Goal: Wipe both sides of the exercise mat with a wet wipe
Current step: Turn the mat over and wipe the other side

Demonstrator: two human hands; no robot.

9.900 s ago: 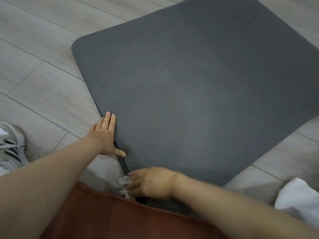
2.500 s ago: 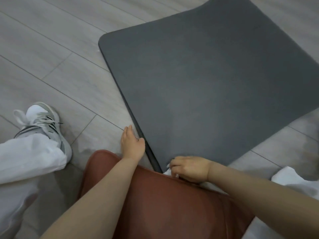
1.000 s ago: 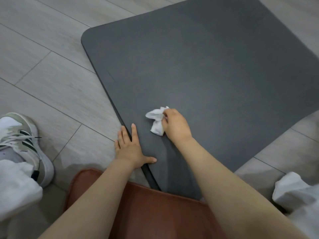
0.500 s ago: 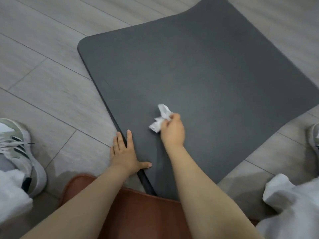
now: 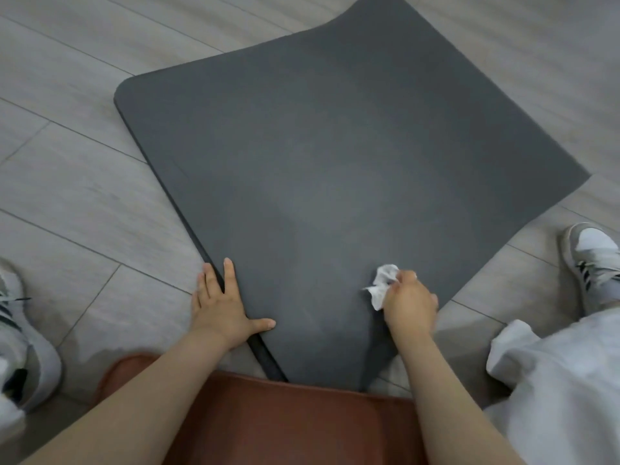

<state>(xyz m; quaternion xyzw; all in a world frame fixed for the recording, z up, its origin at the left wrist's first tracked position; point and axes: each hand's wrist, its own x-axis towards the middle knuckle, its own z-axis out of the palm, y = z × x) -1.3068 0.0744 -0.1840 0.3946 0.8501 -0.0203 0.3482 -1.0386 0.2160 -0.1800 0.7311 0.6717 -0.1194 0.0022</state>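
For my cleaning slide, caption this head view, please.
Right hand rubs a wet wipe over the dark mat while the left hand pins its edge.

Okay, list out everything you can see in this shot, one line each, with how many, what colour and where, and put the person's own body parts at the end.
exercise mat: one, dark grey, flat on the floor, filling the centre, nearest corner hidden behind the seat.
wet wipe: one, white, crumpled, on the mat near its right edge, gripped in the right hand.
floor: one, pale grey wood-look planks, all around the mat.
seat: one, reddish brown, bottom centre, under the person.
shoes: two, grey and white with dark stripes, far left and far right on the floor.
trousers: white, lower right; a bit also at lower left.
left hand: one, flat, fingers spread, across the mat's left edge.
right hand: one, closed on the wipe, on the mat.
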